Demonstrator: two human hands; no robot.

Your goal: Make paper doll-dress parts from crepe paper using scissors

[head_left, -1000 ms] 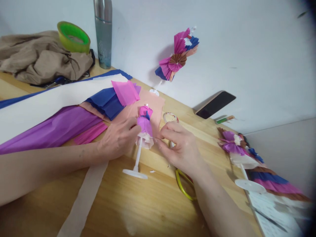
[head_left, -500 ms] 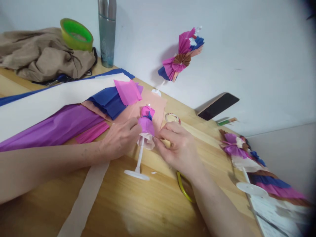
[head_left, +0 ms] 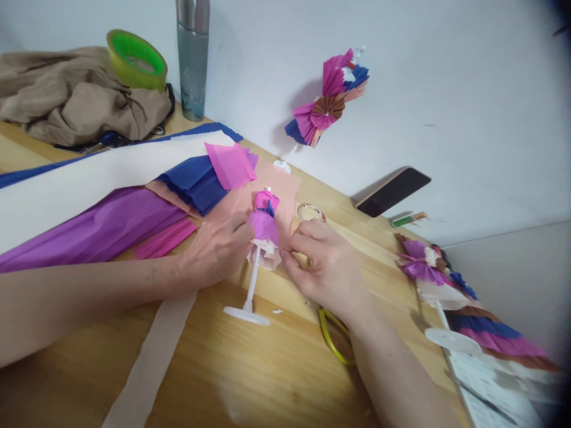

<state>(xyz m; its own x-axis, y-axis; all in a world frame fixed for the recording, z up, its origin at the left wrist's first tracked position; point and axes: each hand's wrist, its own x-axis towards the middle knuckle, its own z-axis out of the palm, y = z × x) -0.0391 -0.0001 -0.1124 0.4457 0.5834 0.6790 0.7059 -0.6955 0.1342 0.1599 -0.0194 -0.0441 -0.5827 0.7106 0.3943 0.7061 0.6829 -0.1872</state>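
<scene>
A small dress-form stand [head_left: 252,288] with a round white base stands upright on the wooden table. It wears a paper dress [head_left: 264,226]: pink bodice, blue tie at the waist, purple skirt and a pale layer at the hem. My left hand [head_left: 218,246] is closed at the left side of the skirt, its fingertips partly hidden. From the right, my right hand [head_left: 323,264] pinches the edge of the pale hem between thumb and forefinger. Below my right wrist shows a yellow scissors handle [head_left: 332,339], partly covered by the arm.
Paper sheets in white [head_left: 102,169], purple [head_left: 98,226] and blue [head_left: 196,184] lie at left. Behind stand a bottle [head_left: 193,65], a tape roll [head_left: 136,59] on brown cloth [head_left: 66,101], and a phone [head_left: 395,191]. Finished paper dresses stand at back [head_left: 328,107] and right [head_left: 491,333].
Almost nothing differs. My right fingertips have shifted slightly at the hem, and the view has moved a touch. Both hands stay at the dress.
</scene>
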